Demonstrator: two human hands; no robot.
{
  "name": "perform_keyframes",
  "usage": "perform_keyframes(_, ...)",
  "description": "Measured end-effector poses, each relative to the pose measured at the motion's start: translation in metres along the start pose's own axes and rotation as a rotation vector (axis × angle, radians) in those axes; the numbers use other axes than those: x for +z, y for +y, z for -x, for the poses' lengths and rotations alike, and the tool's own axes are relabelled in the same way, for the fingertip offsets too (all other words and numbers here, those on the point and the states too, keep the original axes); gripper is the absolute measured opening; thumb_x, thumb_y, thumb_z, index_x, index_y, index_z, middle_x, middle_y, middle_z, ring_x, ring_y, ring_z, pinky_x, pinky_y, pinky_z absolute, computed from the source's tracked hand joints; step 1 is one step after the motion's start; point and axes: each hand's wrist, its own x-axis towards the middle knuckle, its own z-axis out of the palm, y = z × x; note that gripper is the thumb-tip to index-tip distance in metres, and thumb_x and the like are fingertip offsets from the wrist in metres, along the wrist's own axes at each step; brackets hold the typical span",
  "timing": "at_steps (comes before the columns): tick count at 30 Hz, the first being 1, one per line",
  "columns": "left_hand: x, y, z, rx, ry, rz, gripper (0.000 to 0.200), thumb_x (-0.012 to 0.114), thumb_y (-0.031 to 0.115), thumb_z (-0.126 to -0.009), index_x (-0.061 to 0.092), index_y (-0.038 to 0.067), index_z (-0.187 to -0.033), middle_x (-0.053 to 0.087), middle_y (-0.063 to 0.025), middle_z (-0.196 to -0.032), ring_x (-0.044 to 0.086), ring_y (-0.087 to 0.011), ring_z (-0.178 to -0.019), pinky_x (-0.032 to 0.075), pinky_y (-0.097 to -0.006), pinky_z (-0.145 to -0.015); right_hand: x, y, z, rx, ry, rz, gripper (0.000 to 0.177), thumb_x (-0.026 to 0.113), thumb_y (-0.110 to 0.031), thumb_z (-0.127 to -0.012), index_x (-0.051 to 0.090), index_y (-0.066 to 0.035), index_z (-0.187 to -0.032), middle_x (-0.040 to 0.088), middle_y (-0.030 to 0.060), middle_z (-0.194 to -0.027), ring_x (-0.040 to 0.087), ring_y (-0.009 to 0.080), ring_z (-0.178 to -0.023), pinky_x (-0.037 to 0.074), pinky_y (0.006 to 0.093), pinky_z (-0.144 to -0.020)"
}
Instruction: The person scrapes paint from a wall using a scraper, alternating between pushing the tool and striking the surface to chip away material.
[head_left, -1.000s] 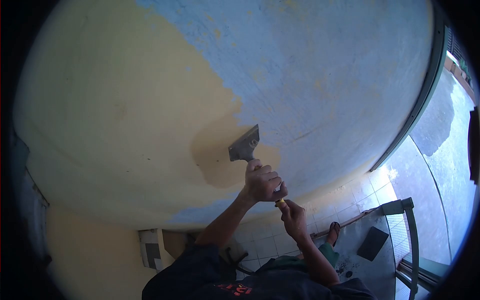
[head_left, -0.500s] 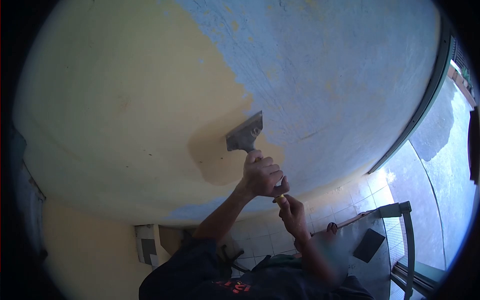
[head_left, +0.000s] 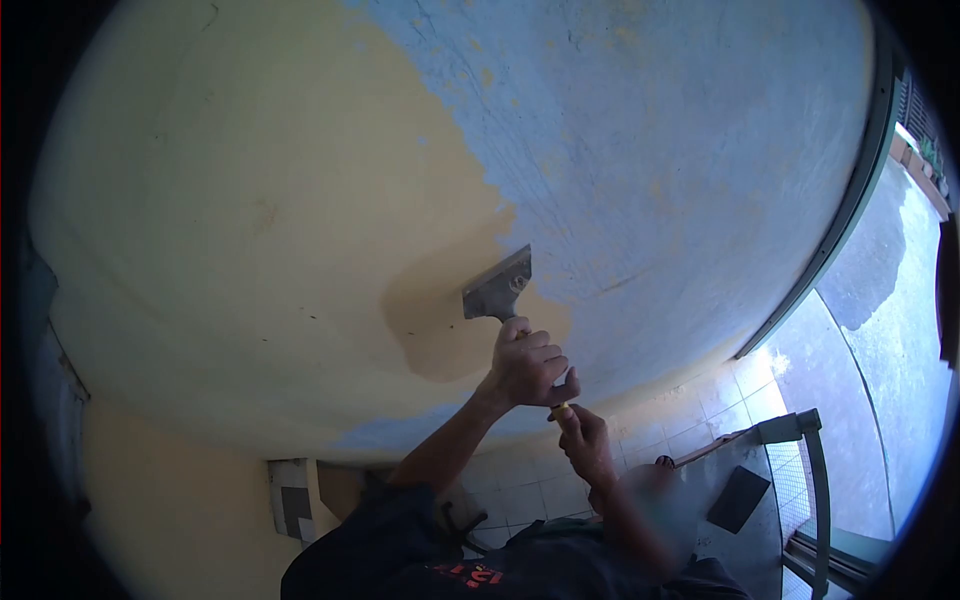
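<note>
A wide-bladed scraper [head_left: 498, 287] lies with its metal blade against the wall, where beige paint meets a bluish stripped area. My left hand [head_left: 528, 368] is closed around its handle just below the blade. Lower down, my right hand [head_left: 583, 440] grips the yellow end of the same handle, thumb along it. Around the blade's left side the beige paint [head_left: 430, 330] has a darker, damp-looking patch. To the right spreads the bluish wall surface [head_left: 680, 180], with scattered yellowish flecks and dark scratches. The fingers hide most of the handle.
A grey-green frame [head_left: 870, 170] edges the wall at right, with a bright paved area beyond. A metal rail [head_left: 815, 480] with mesh stands lower right, near a dark flat rectangle [head_left: 738, 498] on a grey surface. Pale floor tiles [head_left: 530, 495] show below.
The scraper and both hands have shifted slightly downward in view, and the blade sits a little lower on the wall. The wall also appears slightly lower. Both grips are unchanged.
</note>
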Motion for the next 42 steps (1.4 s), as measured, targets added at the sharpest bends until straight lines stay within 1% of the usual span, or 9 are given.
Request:
perform_keyframes(5,-0.018,0.000,-0.013,0.022,0.035,-0.049,0.025,0.063,0.025,-0.066,0.050,0.017,-0.047,0.048,0.0030,-0.047,0.046,-0.0147,-0.050,0.035,-0.0367,-0.070,0.001,-0.022,0.006,-0.047,-0.012,-0.003,0.044,0.052,-0.040,-0.100,0.068,0.001,-0.096,0.045,-0.0018,-0.057,0.044,0.0060,-0.055,0.037,0.0268,-0.052)
perform_keyframes(8,-0.018,0.001,-0.007,0.018,0.010,-0.030,0.025,0.062,0.026,-0.065,0.048,0.018,-0.046,0.048,0.0044,-0.047,0.044,-0.0138,-0.050,0.033,-0.0358,-0.073,0.003,-0.022,0.013,0.009,-0.020,-0.005,0.046,0.051,-0.042,-0.101,0.067,0.001,-0.096,0.045,-0.0019,-0.057,0.043,0.0059,-0.055,0.037,0.0271,-0.051)
perform_keyframes(13,-0.023,-0.001,-0.013,0.040,0.039,-0.026,0.024,0.061,0.025,-0.064,0.049,0.018,-0.045,0.048,0.0044,-0.047,0.044,-0.0138,-0.050,0.032,-0.0357,-0.073,0.010,-0.018,0.011,-0.044,-0.019,-0.050,0.046,0.050,-0.042,-0.101,0.065,0.002,-0.098,0.045,-0.0018,-0.057,0.043,0.0057,-0.054,0.036,0.0266,-0.051)
perform_keyframes(18,-0.027,-0.002,-0.014,0.048,0.022,-0.037,0.024,0.061,0.026,-0.064,0.050,0.018,-0.045,0.048,0.0043,-0.047,0.044,-0.0136,-0.050,0.032,-0.0356,-0.073,0.010,-0.019,0.014,-0.007,-0.038,-0.057,0.046,0.050,-0.042,-0.102,0.066,0.000,-0.097,0.044,-0.0035,-0.056,0.042,0.0045,-0.053,0.035,0.0253,-0.049)
perform_keyframes(21,-0.028,-0.001,-0.018,0.070,0.040,-0.038,0.024,0.061,0.026,-0.064,0.049,0.018,-0.045,0.047,0.0043,-0.046,0.044,-0.0135,-0.049,0.033,-0.0356,-0.073,0.013,-0.019,0.016,-0.066,-0.020,-0.074,0.045,0.050,-0.042,-0.102,0.067,-0.001,-0.097,0.043,-0.0042,-0.056,0.042,0.0039,-0.053,0.034,0.0246,-0.049)
perform_keyframes(24,-0.032,0.000,-0.013,0.055,0.044,-0.030,0.025,0.062,0.026,-0.064,0.048,0.018,-0.045,0.046,0.0042,-0.046,0.044,-0.0135,-0.049,0.033,-0.0356,-0.072,0.009,-0.029,0.018,0.000,-0.056,-0.079,0.046,0.049,-0.043,-0.101,0.066,-0.001,-0.097,0.043,-0.0040,-0.056,0.042,0.0042,-0.052,0.034,0.0247,-0.049)
perform_keyframes(27,-0.033,-0.008,-0.023,0.068,0.046,-0.041,0.025,0.062,0.027,-0.065,0.048,0.018,-0.045,0.046,0.0040,-0.046,0.044,-0.0137,-0.049,0.033,-0.0360,-0.072,0.015,-0.033,0.010,-0.036,-0.063,-0.083,0.048,0.049,-0.045,-0.101,0.066,0.000,-0.097,0.043,-0.0039,-0.056,0.042,0.0044,-0.052,0.034,0.0249,-0.049)
perform_keyframes(33,-0.040,-0.010,-0.024,0.035,0.067,-0.022,0.025,0.062,0.025,-0.065,0.049,0.017,-0.045,0.046,0.0041,-0.046,0.044,-0.0144,-0.049,0.033,-0.0364,-0.072,0.014,-0.040,0.011,-0.037,-0.032,-0.009,0.048,0.050,-0.046,-0.100,0.066,-0.001,-0.097,0.045,-0.0037,-0.056,0.044,0.0046,-0.053,0.036,0.0252,-0.050)
perform_keyframes(42,-0.057,-0.009,-0.040,0.065,0.101,-0.055,0.026,0.062,0.024,-0.064,0.048,0.017,-0.044,0.046,0.0036,-0.045,0.043,-0.0154,-0.048,0.033,-0.0366,-0.072,0.013,-0.055,0.013,-0.131,-0.056,0.032,0.054,0.044,-0.052,-0.101,0.064,-0.002,-0.098,0.044,-0.0036,-0.052,0.041,0.0045,-0.044,0.031,0.0229,-0.043)
